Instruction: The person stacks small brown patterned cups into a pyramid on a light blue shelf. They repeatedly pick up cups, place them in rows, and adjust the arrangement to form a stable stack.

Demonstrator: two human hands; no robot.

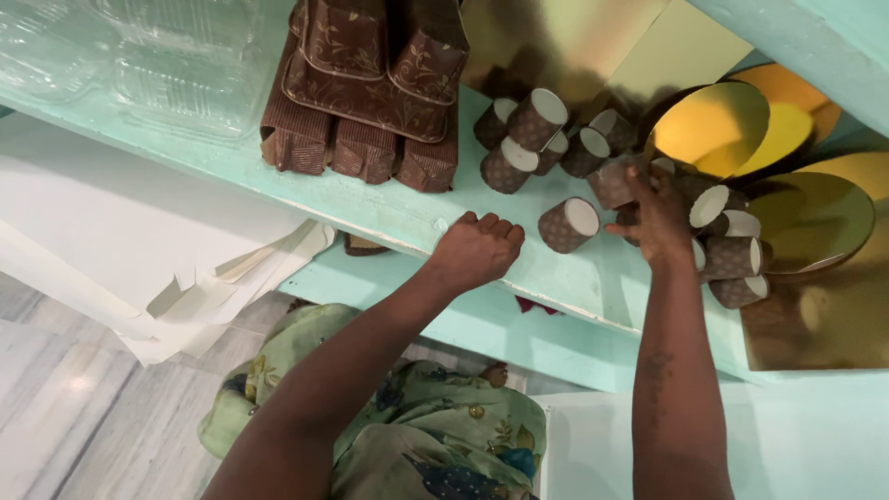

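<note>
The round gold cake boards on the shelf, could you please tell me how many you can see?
3: one upright behind the paper cups, one behind it, one flat at far right. More may be hidden in the stack.

Shelf (398,208): pale mint green, painted. Cups (567,225): brown with a fine pale dot pattern; insides white. Loaf moulds (366,88): dark brown; upper ones carry a tan scroll-and-leaf pattern, lower ones are ribbed plain brown. Round boards (711,128): shiny gold; one behind shows yellow-orange. Square boards (815,324): gold, reflecting bronze-brown. Plastic trays (176,79): clear, colourless. Paper sheets (139,231): white to cream. Garment (435,417): light green with a floral print in blue, yellow and brown. Floor (65,398): grey-white marble, streaked.
</note>
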